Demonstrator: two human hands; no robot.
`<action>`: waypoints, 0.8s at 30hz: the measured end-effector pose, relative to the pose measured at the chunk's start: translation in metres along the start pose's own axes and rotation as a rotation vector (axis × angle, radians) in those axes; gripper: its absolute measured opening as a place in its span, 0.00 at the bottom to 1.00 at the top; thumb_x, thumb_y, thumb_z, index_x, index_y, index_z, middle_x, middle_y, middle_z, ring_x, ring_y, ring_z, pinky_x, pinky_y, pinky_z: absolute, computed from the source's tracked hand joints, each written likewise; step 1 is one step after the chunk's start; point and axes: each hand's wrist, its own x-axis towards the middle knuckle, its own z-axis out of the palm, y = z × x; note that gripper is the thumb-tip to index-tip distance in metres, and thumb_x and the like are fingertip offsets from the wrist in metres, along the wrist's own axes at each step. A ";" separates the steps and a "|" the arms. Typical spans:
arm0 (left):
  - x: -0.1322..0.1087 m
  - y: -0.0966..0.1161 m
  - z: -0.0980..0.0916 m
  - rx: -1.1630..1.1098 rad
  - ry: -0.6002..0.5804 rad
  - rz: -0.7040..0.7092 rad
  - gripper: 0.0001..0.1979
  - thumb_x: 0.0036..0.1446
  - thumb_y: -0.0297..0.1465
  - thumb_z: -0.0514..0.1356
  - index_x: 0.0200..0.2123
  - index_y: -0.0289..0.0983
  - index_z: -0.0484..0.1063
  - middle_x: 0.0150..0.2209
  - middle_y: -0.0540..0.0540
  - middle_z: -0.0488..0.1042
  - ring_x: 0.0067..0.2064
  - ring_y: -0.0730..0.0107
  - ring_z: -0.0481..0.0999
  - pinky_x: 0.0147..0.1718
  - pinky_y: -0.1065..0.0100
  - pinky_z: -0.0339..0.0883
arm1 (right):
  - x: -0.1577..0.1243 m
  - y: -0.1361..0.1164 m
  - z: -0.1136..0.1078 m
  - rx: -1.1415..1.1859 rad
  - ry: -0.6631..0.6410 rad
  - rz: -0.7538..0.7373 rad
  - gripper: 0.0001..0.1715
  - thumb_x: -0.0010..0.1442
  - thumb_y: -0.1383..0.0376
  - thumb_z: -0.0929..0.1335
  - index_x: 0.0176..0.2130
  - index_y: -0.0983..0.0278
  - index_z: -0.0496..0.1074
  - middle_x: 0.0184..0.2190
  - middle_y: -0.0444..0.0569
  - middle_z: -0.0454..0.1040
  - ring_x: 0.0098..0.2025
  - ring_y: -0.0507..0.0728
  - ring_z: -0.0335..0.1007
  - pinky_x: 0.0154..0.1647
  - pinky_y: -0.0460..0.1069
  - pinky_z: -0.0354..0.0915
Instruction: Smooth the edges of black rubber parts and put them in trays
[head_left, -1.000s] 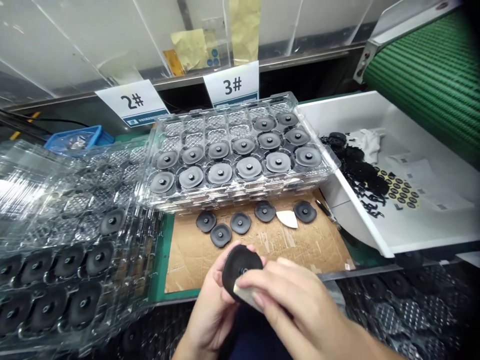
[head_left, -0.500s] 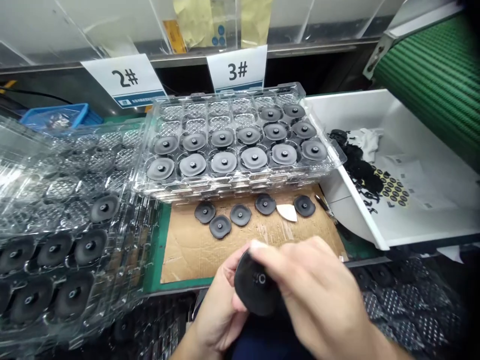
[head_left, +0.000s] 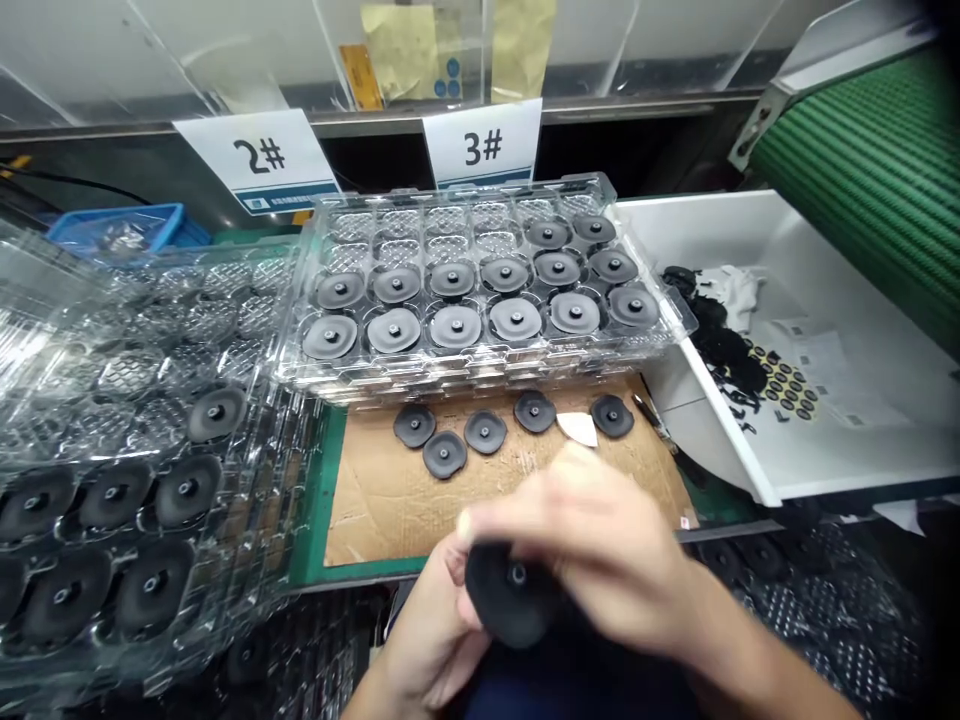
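My left hand (head_left: 427, 625) grips a round black rubber disc (head_left: 508, 592) with a small centre hub, low in the middle of the view. My right hand (head_left: 600, 550) lies over the disc's upper right side with fingers curled on it; the hand is smeared by motion. Several more black discs (head_left: 485, 431) lie loose on a brown cardboard sheet (head_left: 375, 500) just beyond my hands, with a small white wedge (head_left: 577, 427) among them. A clear plastic tray (head_left: 480, 290) behind the cardboard holds rows of grey discs; its back-left pockets are empty.
Stacked clear trays (head_left: 135, 440) with black discs fill the left. A white bin (head_left: 787, 330) with black scraps and labels stands at right, under a green ribbed belt (head_left: 870, 170). Signs "2#" (head_left: 259, 157) and "3#" (head_left: 484, 147) stand at the back. More trays lie lower right.
My right hand has slid across the disc from the lower edge to its upper right, and the disc has turned in my left hand. The view shifted slightly.
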 end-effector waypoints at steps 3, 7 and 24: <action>-0.002 0.002 -0.001 -0.093 -0.029 -0.024 0.29 0.34 0.36 0.70 0.44 0.41 0.72 0.44 0.45 0.76 0.44 0.55 0.75 0.41 0.65 0.69 | -0.020 0.038 0.009 -0.004 0.146 0.416 0.15 0.62 0.68 0.61 0.47 0.60 0.70 0.42 0.47 0.74 0.44 0.53 0.68 0.45 0.49 0.62; -0.001 0.002 -0.007 -0.156 -0.027 -0.004 0.25 0.39 0.32 0.68 0.44 0.41 0.72 0.45 0.44 0.75 0.44 0.56 0.76 0.42 0.64 0.69 | -0.066 0.073 0.053 0.055 -0.002 0.578 0.14 0.59 0.67 0.63 0.42 0.59 0.74 0.36 0.47 0.76 0.38 0.55 0.72 0.38 0.50 0.67; 0.007 -0.003 -0.010 -0.069 0.119 0.108 0.25 0.41 0.30 0.67 0.46 0.43 0.70 0.47 0.46 0.73 0.48 0.61 0.73 0.46 0.67 0.66 | -0.002 -0.022 0.013 0.122 -0.149 0.208 0.14 0.58 0.74 0.62 0.41 0.63 0.70 0.32 0.45 0.75 0.31 0.51 0.68 0.34 0.48 0.63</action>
